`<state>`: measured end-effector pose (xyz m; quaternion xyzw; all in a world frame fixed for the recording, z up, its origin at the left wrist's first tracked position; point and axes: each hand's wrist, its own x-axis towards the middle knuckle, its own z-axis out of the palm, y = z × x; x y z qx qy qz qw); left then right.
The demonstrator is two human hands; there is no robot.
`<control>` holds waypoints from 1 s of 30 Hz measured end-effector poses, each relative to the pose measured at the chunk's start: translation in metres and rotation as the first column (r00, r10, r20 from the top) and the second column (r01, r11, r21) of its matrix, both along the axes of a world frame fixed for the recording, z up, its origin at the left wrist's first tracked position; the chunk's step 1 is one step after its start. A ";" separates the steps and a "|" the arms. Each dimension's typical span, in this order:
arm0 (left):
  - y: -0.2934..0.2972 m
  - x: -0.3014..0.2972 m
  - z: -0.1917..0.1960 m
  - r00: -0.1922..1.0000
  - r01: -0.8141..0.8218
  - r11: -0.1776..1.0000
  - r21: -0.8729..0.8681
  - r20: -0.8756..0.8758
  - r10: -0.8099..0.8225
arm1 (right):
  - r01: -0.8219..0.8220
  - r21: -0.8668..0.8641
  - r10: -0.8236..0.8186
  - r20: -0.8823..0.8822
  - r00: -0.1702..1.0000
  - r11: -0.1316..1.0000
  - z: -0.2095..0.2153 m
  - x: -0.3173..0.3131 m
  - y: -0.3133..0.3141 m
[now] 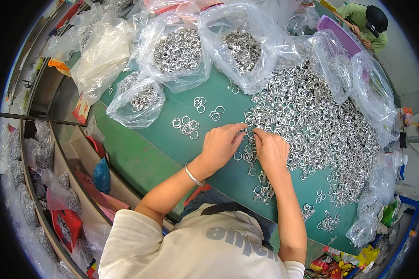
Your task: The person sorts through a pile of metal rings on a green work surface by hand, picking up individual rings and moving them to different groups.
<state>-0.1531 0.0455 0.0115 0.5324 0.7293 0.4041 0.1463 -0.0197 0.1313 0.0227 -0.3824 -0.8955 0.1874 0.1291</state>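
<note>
A wide heap of silver rings covers the right side of the green table. My left hand, with a bracelet at the wrist, reaches the heap's left edge, its thumb and forefinger closed together. Close beside it, my right hand is bent with fingertips drawn together over the rings. Anything small between the fingertips of either hand is too hard to make out. Loose rings lie between my hands. Left of them sit small groups of rings: a larger cluster, a trio and a pair.
Clear plastic bags of rings line the far side, with a smaller bag nearer. A purple bin stands far right, by another person. Shelving with bagged parts runs along the left. Small ring piles lie near right.
</note>
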 end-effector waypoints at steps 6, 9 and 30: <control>0.018 -0.006 -0.001 0.958 0.134 0.974 -0.180 -0.227 -0.174 | -0.040 -0.013 0.041 0.074 0.996 0.999 0.006 0.004 -0.001; 0.025 -0.005 0.001 0.927 0.154 0.942 -0.297 -0.287 -0.242 | -0.080 0.051 0.075 0.095 0.993 0.995 -0.005 0.001 0.002; 0.010 -0.034 0.006 -0.020 0.108 0.992 0.063 0.998 -0.061 | -0.077 0.042 0.078 -0.009 0.997 0.996 -0.007 0.005 0.005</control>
